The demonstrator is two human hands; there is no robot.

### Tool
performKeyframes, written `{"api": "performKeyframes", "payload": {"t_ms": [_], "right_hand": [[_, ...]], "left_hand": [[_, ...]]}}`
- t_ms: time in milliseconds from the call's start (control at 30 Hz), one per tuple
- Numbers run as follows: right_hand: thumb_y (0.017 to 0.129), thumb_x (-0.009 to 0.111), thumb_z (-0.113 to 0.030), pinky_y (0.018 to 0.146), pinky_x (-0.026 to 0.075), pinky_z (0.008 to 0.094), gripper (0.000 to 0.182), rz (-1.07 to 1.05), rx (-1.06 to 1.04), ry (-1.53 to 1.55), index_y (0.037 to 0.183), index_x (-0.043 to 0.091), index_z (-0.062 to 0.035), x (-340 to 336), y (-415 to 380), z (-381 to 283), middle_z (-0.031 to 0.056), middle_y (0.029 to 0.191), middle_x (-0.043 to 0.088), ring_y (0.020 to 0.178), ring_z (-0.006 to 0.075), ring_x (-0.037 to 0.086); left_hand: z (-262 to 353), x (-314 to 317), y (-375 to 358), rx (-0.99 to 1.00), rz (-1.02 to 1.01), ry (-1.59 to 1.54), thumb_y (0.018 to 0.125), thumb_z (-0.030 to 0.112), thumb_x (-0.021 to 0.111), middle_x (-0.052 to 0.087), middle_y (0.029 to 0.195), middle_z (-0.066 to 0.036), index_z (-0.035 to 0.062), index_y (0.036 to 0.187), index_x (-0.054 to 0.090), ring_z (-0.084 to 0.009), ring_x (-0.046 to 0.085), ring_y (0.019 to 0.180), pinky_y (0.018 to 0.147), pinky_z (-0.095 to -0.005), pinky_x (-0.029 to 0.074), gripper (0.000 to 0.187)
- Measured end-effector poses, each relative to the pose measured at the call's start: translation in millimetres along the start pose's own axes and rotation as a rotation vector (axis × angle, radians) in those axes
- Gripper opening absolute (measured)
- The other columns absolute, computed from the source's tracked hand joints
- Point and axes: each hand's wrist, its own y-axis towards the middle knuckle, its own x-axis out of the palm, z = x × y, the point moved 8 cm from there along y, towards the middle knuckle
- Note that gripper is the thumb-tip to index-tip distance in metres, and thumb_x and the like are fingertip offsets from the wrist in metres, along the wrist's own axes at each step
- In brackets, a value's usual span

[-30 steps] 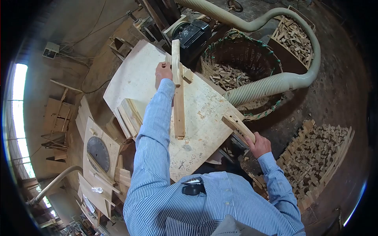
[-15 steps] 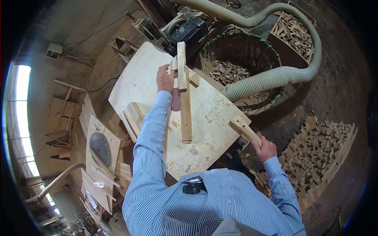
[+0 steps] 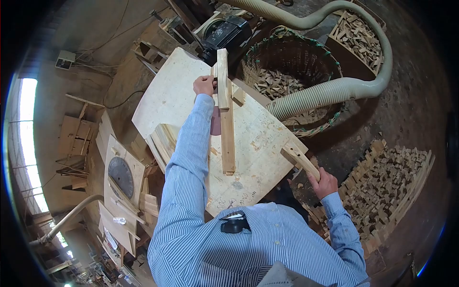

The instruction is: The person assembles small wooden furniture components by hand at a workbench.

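My left hand point(image 3: 204, 86) is closed, its fingertips pinched at a small wooden piece point(image 3: 213, 71) beside the upright wooden guide point(image 3: 222, 79). The fingers partly hide that piece. Below the guide, a long wooden strip point(image 3: 227, 143) is fixed across the pale worktable point(image 3: 258, 129), beside a dark red patch point(image 3: 216, 122). With my right hand point(image 3: 325, 183) I grip the end of a wooden lever handle point(image 3: 303, 162) at the table's right corner. A small wooden block point(image 3: 237, 94) sits right of the guide.
Behind the table stand a motor point(image 3: 227, 34) and a woven basket point(image 3: 296, 57) with wood offcuts. A ribbed hose point(image 3: 325, 98) curves over it. Stacked wood pieces point(image 3: 382, 186) lie on the floor at right. Boards point(image 3: 165, 138) rest at the table's left; a round saw blade point(image 3: 120, 177) lies beyond.
My left hand has moved a little farther up along the guide, and its fingers are more closed. My right hand stays on the lever handle, which has barely shifted.
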Motion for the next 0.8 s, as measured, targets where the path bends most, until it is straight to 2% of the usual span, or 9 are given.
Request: {"api": "performKeyframes", "payload": {"t_ms": [167, 233, 567, 633, 800], "right_hand": [[0.098, 0.068, -0.049, 0.069, 0.058, 0.0511, 0.047, 0.003, -0.019, 0.008, 0.092, 0.064, -0.0031, -3, 0, -4, 0.0225, 0.075, 0.071, 0.069, 0.0413, 0.072], [0.098, 0.068, -0.049, 0.069, 0.057, 0.0513, 0.047, -0.006, -0.012, -0.005, 0.092, 0.063, -0.003, -3, 0, -5, 0.0228, 0.075, 0.071, 0.07, 0.0416, 0.072], [0.098, 0.068, -0.049, 0.069, 0.056, 0.053, 0.047, -0.014, -0.011, -0.001, 0.093, 0.062, -0.0023, 4, 2, 0, 0.0241, 0.078, 0.071, 0.072, 0.0436, 0.072], [0.099, 0.067, -0.048, 0.068, 0.057, 0.0521, 0.047, -0.017, -0.022, -0.012, 0.094, 0.063, -0.0014, 4, 2, 0, 0.0248, 0.079, 0.071, 0.073, 0.0439, 0.072], [0.1, 0.066, -0.046, 0.066, 0.057, 0.0525, 0.047, 0.012, -0.059, -0.027, 0.095, 0.063, -0.0003, 11, 4, 4, 0.0265, 0.08, 0.071, 0.074, 0.0456, 0.072]], "left_hand": [[1, 9, 16, -0.051, 0.031, -0.033, 0.092, 0.009, 0.079, 0.078, 0.084, -0.012, -0.0037, 0.097, 0.078, -0.0155, 0.074, 0.067, 0.062, -0.0306, 0.063, 0.013], [3, 10, 16, -0.085, 0.043, -0.034, 0.094, 0.005, 0.078, 0.075, 0.083, -0.009, -0.004, 0.097, 0.077, -0.0137, 0.068, 0.064, 0.061, -0.0298, 0.061, 0.009], [5, 8, 16, -0.079, 0.106, 0.023, 0.094, 0.006, 0.078, 0.075, 0.081, -0.008, -0.0032, 0.096, 0.078, -0.013, 0.068, 0.064, 0.062, -0.0288, 0.061, 0.01], [7, 7, 16, -0.066, 0.121, 0.07, 0.091, 0.011, 0.08, 0.079, 0.083, -0.011, -0.0019, 0.094, 0.08, -0.0167, 0.075, 0.068, 0.068, -0.0331, 0.062, 0.013], [12, 4, 16, -0.059, 0.139, 0.095, 0.091, 0.011, 0.079, 0.079, 0.083, -0.012, -0.0014, 0.094, 0.081, -0.0171, 0.076, 0.069, 0.067, -0.0334, 0.062, 0.013]]}}
